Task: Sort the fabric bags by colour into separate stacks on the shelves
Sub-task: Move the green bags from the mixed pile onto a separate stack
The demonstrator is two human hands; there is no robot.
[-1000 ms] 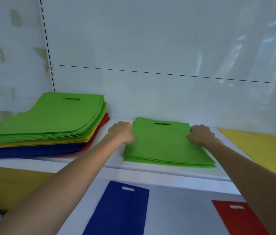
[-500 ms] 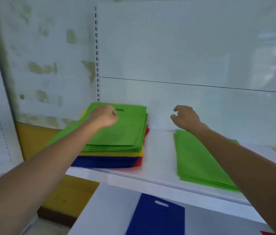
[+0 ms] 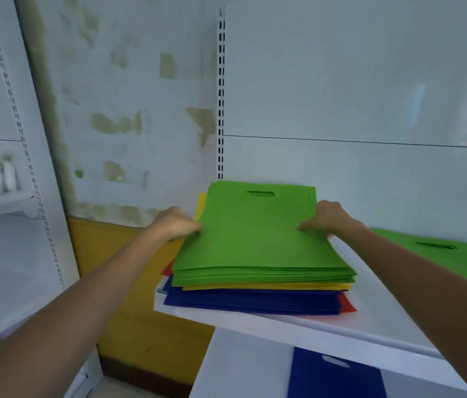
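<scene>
A mixed stack of fabric bags sits at the left end of the white shelf (image 3: 370,320): several green bags (image 3: 255,239) on top, yellow bags (image 3: 266,286) under them, then blue bags (image 3: 252,300) and red bags (image 3: 347,306) at the bottom. My left hand (image 3: 177,222) grips the left edge of the green bags with curled fingers. My right hand (image 3: 324,218) grips their right edge. A separate green stack (image 3: 456,257) lies on the same shelf to the right, partly hidden by my right arm.
A single blue bag (image 3: 329,377) lies on the lower shelf. A slotted upright (image 3: 220,96) stands behind the mixed stack. Another white shelving unit (image 3: 11,196) stands at the left, with a yellow-based wall between.
My view swung left from the sorted green stack to the mixed stack. Both hands left the sorted stack, moved left, and now grip the two side edges of the green bags on top.
</scene>
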